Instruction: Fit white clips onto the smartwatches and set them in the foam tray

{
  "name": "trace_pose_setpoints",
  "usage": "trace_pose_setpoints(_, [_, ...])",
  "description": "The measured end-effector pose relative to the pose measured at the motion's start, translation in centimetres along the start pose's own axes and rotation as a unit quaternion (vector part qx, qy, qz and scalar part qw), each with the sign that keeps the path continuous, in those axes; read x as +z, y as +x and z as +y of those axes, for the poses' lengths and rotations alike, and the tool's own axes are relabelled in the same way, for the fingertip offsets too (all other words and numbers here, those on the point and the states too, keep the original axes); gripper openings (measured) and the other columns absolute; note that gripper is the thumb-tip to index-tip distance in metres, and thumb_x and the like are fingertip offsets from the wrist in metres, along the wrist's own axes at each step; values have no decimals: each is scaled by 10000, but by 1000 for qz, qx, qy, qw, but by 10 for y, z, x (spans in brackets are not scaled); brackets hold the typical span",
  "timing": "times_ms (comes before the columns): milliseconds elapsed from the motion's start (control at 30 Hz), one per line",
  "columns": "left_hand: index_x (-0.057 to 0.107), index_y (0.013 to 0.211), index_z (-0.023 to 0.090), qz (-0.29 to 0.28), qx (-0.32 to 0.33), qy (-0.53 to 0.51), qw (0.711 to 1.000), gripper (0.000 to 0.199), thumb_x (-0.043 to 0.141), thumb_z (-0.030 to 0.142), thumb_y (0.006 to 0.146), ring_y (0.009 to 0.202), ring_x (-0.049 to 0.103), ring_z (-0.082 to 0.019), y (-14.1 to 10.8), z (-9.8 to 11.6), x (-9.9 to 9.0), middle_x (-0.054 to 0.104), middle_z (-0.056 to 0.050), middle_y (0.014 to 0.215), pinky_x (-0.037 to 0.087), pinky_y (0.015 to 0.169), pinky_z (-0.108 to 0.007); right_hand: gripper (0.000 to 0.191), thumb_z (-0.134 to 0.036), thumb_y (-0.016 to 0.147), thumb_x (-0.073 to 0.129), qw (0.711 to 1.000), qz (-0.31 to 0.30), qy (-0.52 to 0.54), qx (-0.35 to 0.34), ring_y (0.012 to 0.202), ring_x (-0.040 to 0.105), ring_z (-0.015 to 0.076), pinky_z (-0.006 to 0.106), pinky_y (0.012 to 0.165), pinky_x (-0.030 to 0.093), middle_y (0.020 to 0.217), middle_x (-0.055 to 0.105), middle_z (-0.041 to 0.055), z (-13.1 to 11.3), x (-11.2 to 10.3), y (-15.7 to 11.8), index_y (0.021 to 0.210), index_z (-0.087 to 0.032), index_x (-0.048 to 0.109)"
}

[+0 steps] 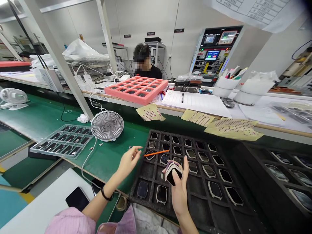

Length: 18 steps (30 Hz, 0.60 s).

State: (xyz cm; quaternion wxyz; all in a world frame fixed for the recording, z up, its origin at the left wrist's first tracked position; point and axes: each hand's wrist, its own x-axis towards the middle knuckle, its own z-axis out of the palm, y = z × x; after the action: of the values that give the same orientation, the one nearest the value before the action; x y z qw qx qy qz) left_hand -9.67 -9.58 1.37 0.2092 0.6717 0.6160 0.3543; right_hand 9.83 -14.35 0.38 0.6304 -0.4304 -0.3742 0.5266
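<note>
My right hand [179, 195] grips a small stack of smartwatch bodies [174, 173], the thumb lying across the top one's dark screen. It is above a black foam tray [152, 170] whose compartments hold many smartwatch bodies with dark screens, such as a watch body [161, 194] near the front edge. My left hand [128, 161] hovers at the tray's left edge, fingers partly bent and apart, with nothing visible in it. An orange stick [156, 153] lies across the tray's upper left compartments, just right of my left fingertips. A small pale piece [162, 175] is beside the held stack.
A grey fan [107, 126] and a clear tray of dark parts [62, 141] stand left on the green bench. Another black foam tray [258, 156] is at right. The shelf bears a pink foam tray [136, 97], papers [195, 103] and a pen. A person [146, 66] sits beyond.
</note>
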Motion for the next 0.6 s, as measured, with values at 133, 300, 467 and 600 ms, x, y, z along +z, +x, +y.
trace_pose_setpoints(133, [616,934,188,-10,-19,193,981,153,482,249,892,895,609,-195,14,-45,9,613,-57,975,463,722,-259,665,-442,883,492,1000,-1,18,0,799,599,156,482,956,405,1189,505,32,-4,-1,0,1459,-389,163])
trace_pose_setpoints(300, [579,916,174,-33,-6,286,958,118,464,201,909,994,593,-229,18,-54,23,604,-86,973,483,778,-285,667,-432,880,503,1000,7,26,-5,772,601,154,471,914,440,1183,513,41,-7,-1,-1,1458,-382,175])
trace_pose_setpoints(467, [571,830,156,-38,10,282,958,169,421,130,903,907,593,-239,21,-50,26,609,-109,888,462,866,-348,644,-418,888,498,999,3,44,0,795,605,160,467,900,448,1165,521,36,-9,1,-2,1450,-395,187])
trace_pose_setpoints(600, [582,775,146,-34,17,265,963,176,442,110,874,834,593,-244,26,-50,21,608,-105,808,476,839,-374,632,-403,889,498,997,-4,76,5,799,613,172,478,878,464,1147,539,49,-9,3,-2,1448,-372,205])
